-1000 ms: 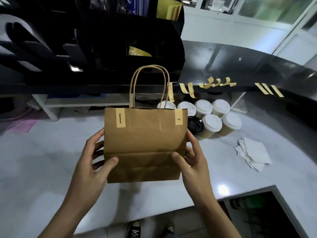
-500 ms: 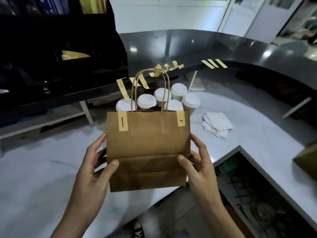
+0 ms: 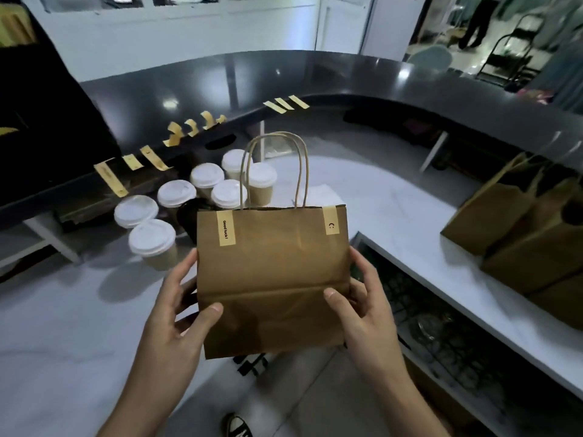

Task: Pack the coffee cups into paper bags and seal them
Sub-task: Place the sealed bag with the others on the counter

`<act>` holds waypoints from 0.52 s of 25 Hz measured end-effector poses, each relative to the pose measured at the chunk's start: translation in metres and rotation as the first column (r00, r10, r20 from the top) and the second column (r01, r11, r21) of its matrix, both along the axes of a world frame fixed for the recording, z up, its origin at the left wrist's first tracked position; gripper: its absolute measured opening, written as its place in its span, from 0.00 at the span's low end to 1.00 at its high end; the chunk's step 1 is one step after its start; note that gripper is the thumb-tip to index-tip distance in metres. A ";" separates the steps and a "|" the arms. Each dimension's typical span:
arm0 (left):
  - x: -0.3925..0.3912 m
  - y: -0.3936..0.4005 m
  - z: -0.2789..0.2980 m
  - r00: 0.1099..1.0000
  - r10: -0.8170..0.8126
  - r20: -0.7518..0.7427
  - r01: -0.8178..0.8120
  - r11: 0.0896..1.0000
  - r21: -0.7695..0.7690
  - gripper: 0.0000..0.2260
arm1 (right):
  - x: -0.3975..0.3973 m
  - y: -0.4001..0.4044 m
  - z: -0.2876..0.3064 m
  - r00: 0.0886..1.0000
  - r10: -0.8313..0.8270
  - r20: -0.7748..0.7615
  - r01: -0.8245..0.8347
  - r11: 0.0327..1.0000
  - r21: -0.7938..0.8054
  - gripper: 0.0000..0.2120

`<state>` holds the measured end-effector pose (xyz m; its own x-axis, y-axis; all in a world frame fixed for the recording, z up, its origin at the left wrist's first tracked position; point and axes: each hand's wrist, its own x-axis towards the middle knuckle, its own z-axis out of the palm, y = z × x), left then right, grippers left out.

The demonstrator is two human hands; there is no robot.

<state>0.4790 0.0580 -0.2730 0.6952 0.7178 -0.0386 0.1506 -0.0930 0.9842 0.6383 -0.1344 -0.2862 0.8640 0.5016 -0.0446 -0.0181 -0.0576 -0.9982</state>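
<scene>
I hold a brown paper bag (image 3: 271,266) upright in the air in front of me, its top closed with two yellow stickers and its twine handles standing up. My left hand (image 3: 179,313) grips its left edge, thumb on the front face. My right hand (image 3: 362,310) grips the right edge the same way. Several lidded coffee cups (image 3: 151,244) stand on the white counter (image 3: 63,342) behind and left of the bag. Yellow sticker strips (image 3: 110,179) hang along the edge of the black upper ledge (image 3: 347,77).
More brown paper bags (image 3: 520,228) stand together on the white counter at the right. A gap in the counter below the bag shows the floor and a dark shelf with wire racks (image 3: 441,326). A person stands far back at the top right.
The view has swung to the right while both hands keep the bag. The cups now lie to the bag's left, and the bags on the right counter have come into view.
</scene>
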 end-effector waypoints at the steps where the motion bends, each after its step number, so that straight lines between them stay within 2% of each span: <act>1: 0.007 -0.013 0.001 1.000 -0.025 -0.006 0.025 1.000 0.007 0.32 | 0.003 -0.016 0.000 1.000 -0.025 -0.001 0.025 1.000 0.002 0.30; 6: 0.043 -0.081 0.009 0.988 -0.152 -0.040 0.153 0.988 0.014 0.32 | 0.012 -0.102 -0.004 0.984 -0.179 -0.026 0.179 0.983 0.029 0.30; 13: 0.087 -0.197 0.005 0.926 -0.376 -0.037 0.375 0.927 -0.027 0.34 | 0.021 -0.233 -0.014 0.914 -0.404 -0.026 0.405 0.914 0.012 0.30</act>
